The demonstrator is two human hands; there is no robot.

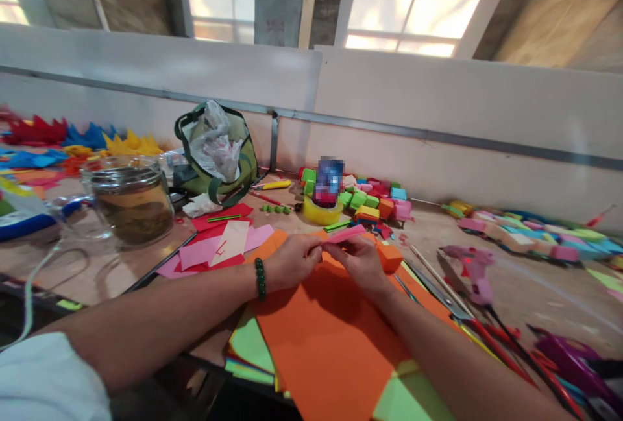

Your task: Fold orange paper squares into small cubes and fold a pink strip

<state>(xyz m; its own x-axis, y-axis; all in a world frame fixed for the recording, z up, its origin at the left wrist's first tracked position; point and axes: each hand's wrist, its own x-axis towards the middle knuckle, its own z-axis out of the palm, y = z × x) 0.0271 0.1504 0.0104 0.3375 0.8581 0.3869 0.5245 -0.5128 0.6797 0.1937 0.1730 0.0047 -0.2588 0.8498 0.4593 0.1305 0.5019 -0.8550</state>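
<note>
Both hands meet over the orange paper sheets point(335, 343) in the middle of the table. My left hand point(294, 259), with a green bead bracelet point(260, 278) at its wrist, is closed in a pinch at the left end of a pink paper strip point(346, 234). My right hand point(363, 262) pinches the same strip between thumb and fingers. An orange folded paper box point(389, 257) lies just beyond the right hand. Pink and red paper pieces point(209, 249) are left of my left hand. A yellow tape roll point(322, 212) stands behind the strip.
A glass jar of brownish liquid point(131, 204) and a green bag point(233, 161) stand at left. Small coloured paper blocks point(365, 200) are piled at the back. Right of my arm lie scissors point(448, 298), a pink glue gun point(474, 268) with its cable, and a purple tool point(574, 362).
</note>
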